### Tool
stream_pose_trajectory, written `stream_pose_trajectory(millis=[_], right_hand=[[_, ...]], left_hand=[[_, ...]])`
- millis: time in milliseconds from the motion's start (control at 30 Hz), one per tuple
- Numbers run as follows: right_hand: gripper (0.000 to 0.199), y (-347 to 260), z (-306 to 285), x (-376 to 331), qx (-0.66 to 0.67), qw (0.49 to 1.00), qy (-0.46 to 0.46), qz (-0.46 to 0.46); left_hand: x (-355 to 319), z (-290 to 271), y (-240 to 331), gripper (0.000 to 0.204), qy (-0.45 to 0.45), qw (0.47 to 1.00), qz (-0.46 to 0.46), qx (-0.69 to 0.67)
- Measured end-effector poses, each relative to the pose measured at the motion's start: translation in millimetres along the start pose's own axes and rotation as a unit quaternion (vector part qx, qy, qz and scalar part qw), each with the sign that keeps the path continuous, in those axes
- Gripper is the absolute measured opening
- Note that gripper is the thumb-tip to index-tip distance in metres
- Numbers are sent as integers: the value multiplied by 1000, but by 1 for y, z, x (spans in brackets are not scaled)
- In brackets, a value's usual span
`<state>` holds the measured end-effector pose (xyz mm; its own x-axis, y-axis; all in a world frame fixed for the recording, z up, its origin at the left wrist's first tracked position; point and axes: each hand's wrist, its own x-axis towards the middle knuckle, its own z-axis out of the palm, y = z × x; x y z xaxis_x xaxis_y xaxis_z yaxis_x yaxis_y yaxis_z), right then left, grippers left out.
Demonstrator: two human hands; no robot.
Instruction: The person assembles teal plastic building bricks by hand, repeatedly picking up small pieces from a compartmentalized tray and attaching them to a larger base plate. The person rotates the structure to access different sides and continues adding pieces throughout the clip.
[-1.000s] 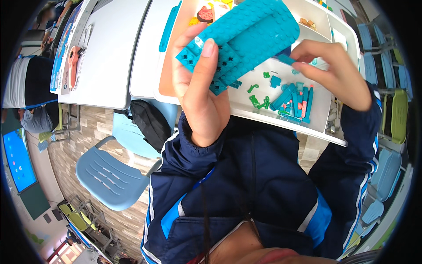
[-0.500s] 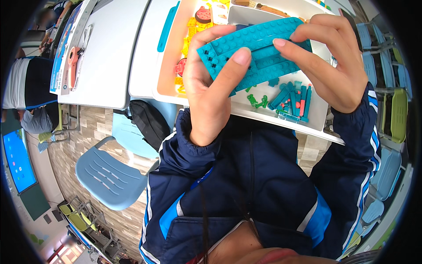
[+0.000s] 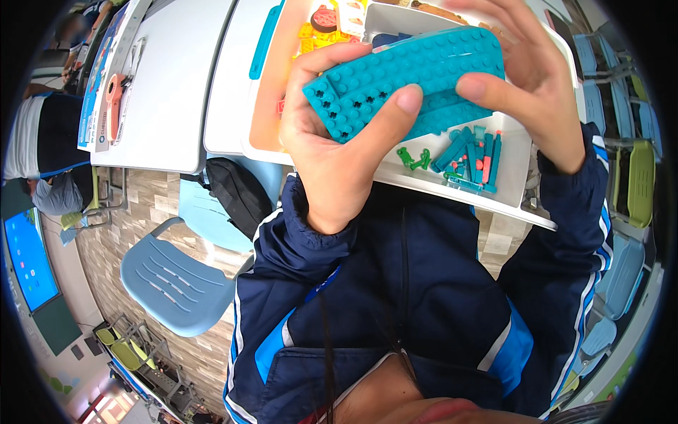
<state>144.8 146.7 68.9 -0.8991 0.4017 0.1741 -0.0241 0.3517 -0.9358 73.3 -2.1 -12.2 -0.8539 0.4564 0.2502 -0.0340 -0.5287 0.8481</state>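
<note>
Plate tilted flatter (both hands gripping ends).

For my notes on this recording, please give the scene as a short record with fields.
Left hand: grips the left end of a teal studded brick plate, thumb across its front
Right hand: holds the plate's right end
Beneath: white tray with loose teal pieces and a green piece
Left side: blue chair, black bag
</note>
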Motion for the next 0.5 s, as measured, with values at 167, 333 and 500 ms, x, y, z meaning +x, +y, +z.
stream_pose_trajectory(millis=[167, 333, 500], right_hand=[[45, 20, -13, -5, 136, 977, -143, 80], [47, 30, -17, -1, 130, 975, -177, 33], [50, 34, -44, 0, 46, 993, -105, -31]], left_hand=[[0, 2, 2, 45, -22, 1000, -13, 13], [-2, 0, 2, 47, -17, 1000, -15, 16], [3, 4, -2, 47, 42, 996, -6, -83]])
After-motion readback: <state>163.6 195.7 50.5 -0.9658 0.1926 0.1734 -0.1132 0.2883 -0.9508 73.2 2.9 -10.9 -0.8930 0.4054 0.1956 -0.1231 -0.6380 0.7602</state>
